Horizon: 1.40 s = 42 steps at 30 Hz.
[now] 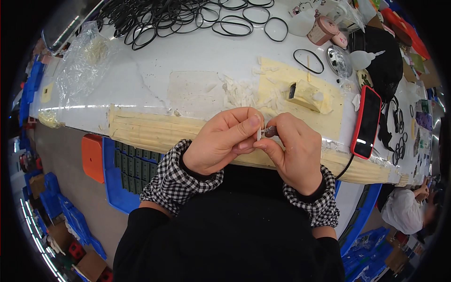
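My left hand (221, 141) and my right hand (299, 152) meet over the table's near edge, fingers closed in pinches. A small white strip (259, 134) stands upright between the left fingertips. Next to it, the right thumb and forefinger pinch a small dark, metallic-looking piece (270, 131); its kind is too small to make out. Just beyond the hands lies a pile of torn white scraps (238, 92). A yellow block (307, 97) with a dark end sits to the right, on a yellow sheet (277, 77).
Black rubber loops (159, 19) heap along the back. Clear plastic film (84, 61) lies at the left, a red-cased phone (366, 122) at the right. Yellow tape (150, 129) covers the near edge. Below stand a blue tray (112, 174) of dark green parts and an orange stool (93, 157).
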### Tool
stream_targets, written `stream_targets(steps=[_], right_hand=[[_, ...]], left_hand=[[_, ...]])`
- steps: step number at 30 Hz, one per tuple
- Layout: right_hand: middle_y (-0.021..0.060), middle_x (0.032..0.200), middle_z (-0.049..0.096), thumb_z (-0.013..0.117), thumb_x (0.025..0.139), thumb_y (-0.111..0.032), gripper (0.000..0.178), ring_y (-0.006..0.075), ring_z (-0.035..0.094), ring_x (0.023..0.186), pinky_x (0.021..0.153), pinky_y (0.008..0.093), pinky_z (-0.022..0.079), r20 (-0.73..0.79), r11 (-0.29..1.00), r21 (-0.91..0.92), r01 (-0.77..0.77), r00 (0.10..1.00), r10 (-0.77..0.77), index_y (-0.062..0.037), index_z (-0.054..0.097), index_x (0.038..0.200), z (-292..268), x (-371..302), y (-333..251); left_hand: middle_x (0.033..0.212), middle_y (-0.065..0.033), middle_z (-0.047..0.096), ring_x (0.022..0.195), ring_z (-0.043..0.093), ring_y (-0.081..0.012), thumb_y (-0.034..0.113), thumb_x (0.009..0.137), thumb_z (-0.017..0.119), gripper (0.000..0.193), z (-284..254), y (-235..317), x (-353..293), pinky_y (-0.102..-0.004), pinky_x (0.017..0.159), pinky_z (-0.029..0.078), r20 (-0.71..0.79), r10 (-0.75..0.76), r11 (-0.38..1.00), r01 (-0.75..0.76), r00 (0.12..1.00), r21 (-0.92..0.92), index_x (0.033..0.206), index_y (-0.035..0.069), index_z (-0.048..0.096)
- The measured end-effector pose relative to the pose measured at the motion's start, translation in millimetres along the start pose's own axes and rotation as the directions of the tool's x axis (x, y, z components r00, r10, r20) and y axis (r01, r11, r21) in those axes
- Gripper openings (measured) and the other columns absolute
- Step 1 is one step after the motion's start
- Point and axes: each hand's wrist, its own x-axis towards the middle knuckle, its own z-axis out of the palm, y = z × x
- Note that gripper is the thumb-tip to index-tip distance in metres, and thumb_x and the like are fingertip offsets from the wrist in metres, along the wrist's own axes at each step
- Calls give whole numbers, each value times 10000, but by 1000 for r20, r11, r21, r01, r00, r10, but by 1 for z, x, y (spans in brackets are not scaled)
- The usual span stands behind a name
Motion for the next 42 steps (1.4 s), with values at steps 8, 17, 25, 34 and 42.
stream_targets(steps=[8, 17, 25, 34, 42], right_hand=[[43, 659, 514, 671, 769, -411, 357, 228, 555, 580, 489, 327, 428, 25, 1000, -19, -14, 1000, 14, -82, 532, 787, 0, 0, -3], [93, 626, 453, 604, 829, -449, 444, 264, 479, 547, 490, 334, 375, 58, 998, 43, -52, 997, 50, -32, 486, 733, -2, -2, -6], [88, 622, 446, 618, 821, -425, 414, 268, 476, 552, 492, 341, 369, 58, 999, 12, -38, 998, 37, -41, 491, 731, -2, -4, -7], [37, 648, 491, 661, 759, -439, 368, 217, 540, 566, 482, 322, 417, 50, 1000, -16, -23, 998, 24, -93, 536, 774, -2, -4, -6], [84, 628, 456, 587, 831, -469, 449, 255, 488, 551, 490, 337, 374, 54, 1000, 3, -29, 998, 29, -40, 495, 735, -1, -4, -7]], left_hand=[[768, 33, 453, 585, 333, -13, 258, 982, 485, 219, 1, 2, -2, -177, 551, 307, 25, 9, 1000, -10, 1000, 21, 869, 71, 473], [781, 26, 443, 581, 323, -14, 263, 976, 498, 230, 3, 0, -3, -171, 541, 296, 50, 16, 999, -17, 999, 29, 860, 67, 467], [764, 35, 439, 592, 327, -17, 256, 979, 495, 227, 3, 0, -4, -169, 539, 290, 56, 23, 999, -24, 998, 27, 852, 68, 484], [786, 28, 439, 582, 320, -10, 262, 978, 494, 236, 4, 2, -5, -163, 529, 286, 42, 11, 999, -13, 999, 43, 848, 67, 466], [772, 29, 430, 580, 313, -13, 270, 979, 492, 243, 3, 0, -5, -163, 530, 284, 38, 5, 999, -6, 999, 38, 849, 67, 460]])
